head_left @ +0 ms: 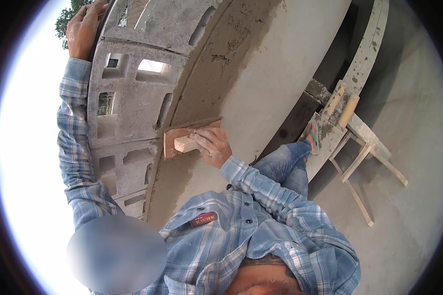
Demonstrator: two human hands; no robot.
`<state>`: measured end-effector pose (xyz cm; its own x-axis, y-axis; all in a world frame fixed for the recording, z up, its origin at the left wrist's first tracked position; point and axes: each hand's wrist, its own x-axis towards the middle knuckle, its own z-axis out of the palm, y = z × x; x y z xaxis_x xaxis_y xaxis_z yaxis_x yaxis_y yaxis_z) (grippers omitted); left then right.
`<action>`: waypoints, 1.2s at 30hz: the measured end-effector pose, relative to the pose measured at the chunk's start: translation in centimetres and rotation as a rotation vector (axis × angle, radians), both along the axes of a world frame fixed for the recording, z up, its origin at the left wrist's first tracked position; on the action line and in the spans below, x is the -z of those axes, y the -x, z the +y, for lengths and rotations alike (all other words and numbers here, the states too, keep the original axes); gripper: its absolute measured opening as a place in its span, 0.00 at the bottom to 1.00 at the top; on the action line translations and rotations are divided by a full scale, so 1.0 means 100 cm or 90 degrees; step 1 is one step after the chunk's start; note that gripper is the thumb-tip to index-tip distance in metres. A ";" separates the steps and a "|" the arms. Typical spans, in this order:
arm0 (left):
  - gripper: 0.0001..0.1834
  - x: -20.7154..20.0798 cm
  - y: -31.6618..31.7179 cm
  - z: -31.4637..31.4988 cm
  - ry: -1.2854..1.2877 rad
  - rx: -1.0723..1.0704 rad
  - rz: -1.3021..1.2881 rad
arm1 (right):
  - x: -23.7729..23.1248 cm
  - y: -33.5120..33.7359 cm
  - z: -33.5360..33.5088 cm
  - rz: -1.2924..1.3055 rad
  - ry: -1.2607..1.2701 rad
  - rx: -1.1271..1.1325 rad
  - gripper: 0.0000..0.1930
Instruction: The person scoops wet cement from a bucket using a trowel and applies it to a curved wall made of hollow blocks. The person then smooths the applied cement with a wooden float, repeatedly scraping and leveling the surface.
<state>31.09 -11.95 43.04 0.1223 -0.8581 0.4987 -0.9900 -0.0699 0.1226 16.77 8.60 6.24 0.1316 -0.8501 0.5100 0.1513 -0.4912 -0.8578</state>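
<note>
My right hand (214, 146) is closed round the wooden handle of a plastering float (170, 142). The float's flat board lies against a band of wet grey plaster (194, 103) on the wall, beside the row of hollow blocks. At the upper left, my left arm is stretched far out. My left hand (82, 33) grips the dark outer edge (96, 42) of the hollow-block wall (138, 88), with the fingers curled over it and partly cut off by the view's rim.
Smooth, paler wall (280, 44) borders the wet plaster. My sandalled foot (312, 135) rests on a narrow plank (324, 147). Wooden trestle legs (357, 164) stand below it, with a long mortar-spotted board (366, 46) beyond. A concrete floor (398, 211) lies at right.
</note>
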 end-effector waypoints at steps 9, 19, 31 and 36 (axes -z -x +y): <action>0.22 0.009 0.017 -0.001 0.002 0.052 0.038 | -0.025 0.059 -0.272 -0.075 -0.028 0.300 0.23; 0.22 0.010 -0.004 0.004 0.009 -0.003 0.012 | 0.009 -0.027 -0.017 -0.020 -0.034 0.091 0.27; 0.24 -0.031 0.052 0.018 -0.211 0.003 0.191 | 0.001 -0.004 -0.091 -0.049 -0.010 0.176 0.25; 0.28 0.001 0.015 -0.011 0.026 -0.116 0.075 | -0.025 0.042 -0.240 -0.076 -0.103 0.283 0.26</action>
